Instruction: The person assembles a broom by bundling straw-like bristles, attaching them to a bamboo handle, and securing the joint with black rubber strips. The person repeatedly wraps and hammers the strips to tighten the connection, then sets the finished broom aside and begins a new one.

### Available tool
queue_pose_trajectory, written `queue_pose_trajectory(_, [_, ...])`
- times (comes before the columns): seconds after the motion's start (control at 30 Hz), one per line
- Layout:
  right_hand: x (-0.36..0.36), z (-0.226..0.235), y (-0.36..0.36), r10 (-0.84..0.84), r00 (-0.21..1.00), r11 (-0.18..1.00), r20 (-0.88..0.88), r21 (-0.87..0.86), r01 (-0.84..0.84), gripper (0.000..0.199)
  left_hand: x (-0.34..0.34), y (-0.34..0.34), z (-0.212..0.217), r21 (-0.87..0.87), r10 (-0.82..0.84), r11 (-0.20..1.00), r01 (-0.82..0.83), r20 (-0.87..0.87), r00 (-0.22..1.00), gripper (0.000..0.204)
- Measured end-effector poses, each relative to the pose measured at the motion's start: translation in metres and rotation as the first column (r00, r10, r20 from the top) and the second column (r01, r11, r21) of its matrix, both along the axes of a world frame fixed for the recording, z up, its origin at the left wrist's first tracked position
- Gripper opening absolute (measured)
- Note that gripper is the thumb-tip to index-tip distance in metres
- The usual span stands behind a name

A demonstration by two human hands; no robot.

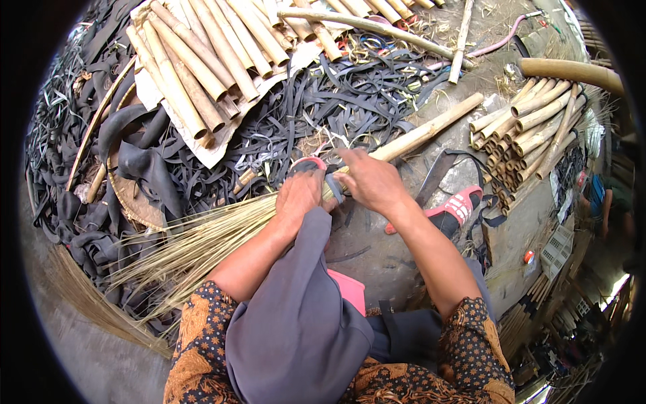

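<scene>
A bundle of long, thin yellow-green sticks (195, 252) fans out toward the lower left. My left hand (301, 196) is closed around its narrow end, where it meets a bamboo pole (431, 129) running to the upper right. A dark rubber strip (334, 188) passes around the join between my hands. Just right of it, my right hand (371, 183) is closed, with thumb and fingers at the strip; its grip is partly hidden. Beneath the work are my feet in pink-and-black sandals (460, 205).
Many black rubber strips (316, 101) cover the ground ahead and left. Cut bamboo tubes (195, 60) lie on a pale sheet at the far left. Another bamboo stack (531, 131) stands right. A dark blade (436, 176) lies beside my right foot. More sticks (101, 296) lie lower left.
</scene>
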State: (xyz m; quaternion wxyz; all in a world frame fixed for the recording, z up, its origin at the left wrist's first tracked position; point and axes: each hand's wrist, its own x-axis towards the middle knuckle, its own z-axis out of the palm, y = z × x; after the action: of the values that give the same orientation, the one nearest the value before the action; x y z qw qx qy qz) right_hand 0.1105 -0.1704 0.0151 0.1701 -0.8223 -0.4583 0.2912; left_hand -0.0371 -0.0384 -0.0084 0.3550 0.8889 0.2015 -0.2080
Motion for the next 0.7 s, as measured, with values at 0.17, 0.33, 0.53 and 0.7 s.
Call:
queue_pose_trajectory(0.17, [0.004,-0.021,0.023,0.333,0.936,0.935,0.115,-0.165,-0.313,0.019,-0.005,-0.005,-0.005,0.035,-0.023,0.999,0.023,-0.001,1.000,0.065])
queue_pose_trajectory(0.33, [0.001,-0.015,0.023,0.181,0.974,0.945,-0.134,-0.252,-0.210,0.025,-0.004,-0.012,-0.020,0.068,0.005,0.998,0.000,-0.082,0.997,0.067])
queue_pose_trajectory(0.53, [-0.011,0.011,-0.007,-0.189,0.844,0.968,-0.502,-0.240,0.074,0.034,-0.001,-0.004,-0.026,0.008,0.068,0.998,-0.068,0.011,0.998,0.063])
queue_pose_trajectory(0.7, [-0.035,-0.010,-0.051,-0.296,0.764,0.943,-0.573,-0.048,0.329,0.020,0.003,0.013,-0.030,-0.213,0.127,0.964,-0.158,-0.153,0.980,0.073])
